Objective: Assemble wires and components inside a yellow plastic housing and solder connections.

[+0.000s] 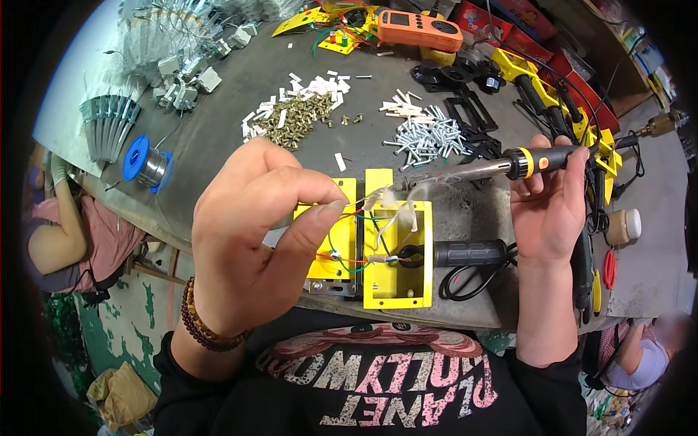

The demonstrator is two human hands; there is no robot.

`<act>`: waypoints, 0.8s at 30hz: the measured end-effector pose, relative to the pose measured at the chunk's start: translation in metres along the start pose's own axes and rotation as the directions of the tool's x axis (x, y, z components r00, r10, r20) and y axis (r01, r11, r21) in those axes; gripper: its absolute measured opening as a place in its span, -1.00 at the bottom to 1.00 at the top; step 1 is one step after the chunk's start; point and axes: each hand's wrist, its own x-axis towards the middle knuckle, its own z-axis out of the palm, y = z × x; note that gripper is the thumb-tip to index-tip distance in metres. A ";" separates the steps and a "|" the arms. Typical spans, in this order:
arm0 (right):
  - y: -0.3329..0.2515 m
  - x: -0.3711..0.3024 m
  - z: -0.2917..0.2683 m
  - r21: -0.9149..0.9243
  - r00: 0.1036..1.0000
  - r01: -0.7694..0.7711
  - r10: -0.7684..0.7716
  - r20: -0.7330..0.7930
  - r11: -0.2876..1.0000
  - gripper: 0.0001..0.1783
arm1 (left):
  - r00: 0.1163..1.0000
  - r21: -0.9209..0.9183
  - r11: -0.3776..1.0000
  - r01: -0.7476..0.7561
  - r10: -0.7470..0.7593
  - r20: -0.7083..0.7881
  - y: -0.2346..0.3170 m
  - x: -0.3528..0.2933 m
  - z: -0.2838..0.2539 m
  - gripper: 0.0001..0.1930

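My right hand (pixel 545 218) grips a soldering iron (pixel 522 163) by its black and yellow handle, its metal shaft pointing left. My left hand (pixel 251 211) is closed in a pinch on a thin strand of solder wire (pixel 358 201), close to the iron's tip. White smoke (pixel 407 206) curls there and partly hides the joint. Below sits an open yellow box (pixel 427 261), with red and green wires (pixel 342 258) running to a yellow plate (pixel 323 270) on its left. A black ribbed cable sleeve (pixel 469 253) sticks out of the box's right side.
Piles of brass-coloured screws (pixel 294 123) and silver screws (pixel 432 138) lie beyond the box. A blue solder spool (pixel 138 158) stands left; an orange meter (pixel 418 30) lies at the back. Yellow-black parts and cables (pixel 596 145) crowd the right, near red pliers (pixel 609 269). Other people sit at both sides.
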 end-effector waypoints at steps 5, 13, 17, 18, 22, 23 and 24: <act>0.000 -0.001 0.002 -0.003 1.000 0.002 -0.002 -0.024 1.000 -0.65 | 1.000 0.004 1.000 -0.022 0.022 0.011 -0.005 0.001 0.001 -0.93; 0.001 -0.002 0.003 -0.009 1.000 0.000 0.000 -0.028 1.000 -0.64 | 1.000 -0.018 1.000 -0.002 0.002 0.007 -0.006 -0.001 0.005 -0.94; 0.002 -0.001 0.007 -0.010 0.997 0.007 -0.008 -0.075 1.000 -0.64 | 1.000 -0.044 0.999 0.001 -0.001 -0.006 -0.009 -0.001 0.005 -0.94; 0.001 -0.001 0.005 0.006 0.999 0.007 -0.007 -0.052 1.000 -0.64 | 1.000 -0.044 0.999 0.000 -0.001 -0.006 -0.008 -0.001 0.004 -0.94; -0.006 0.000 -0.003 0.001 0.994 0.016 -0.016 -0.106 1.000 -0.64 | 1.000 -0.024 1.000 -0.010 0.011 0.024 0.001 0.000 -0.001 -0.90; -0.008 0.001 -0.009 0.004 1.000 0.023 -0.023 -0.017 1.000 -0.64 | 0.999 -0.030 0.999 -0.027 0.028 0.035 0.002 -0.001 -0.002 -0.89; -0.009 0.001 -0.013 0.009 0.997 0.029 -0.029 0.072 1.000 -0.64 | 0.999 -0.029 0.999 -0.026 0.027 0.036 0.003 -0.003 0.000 -0.89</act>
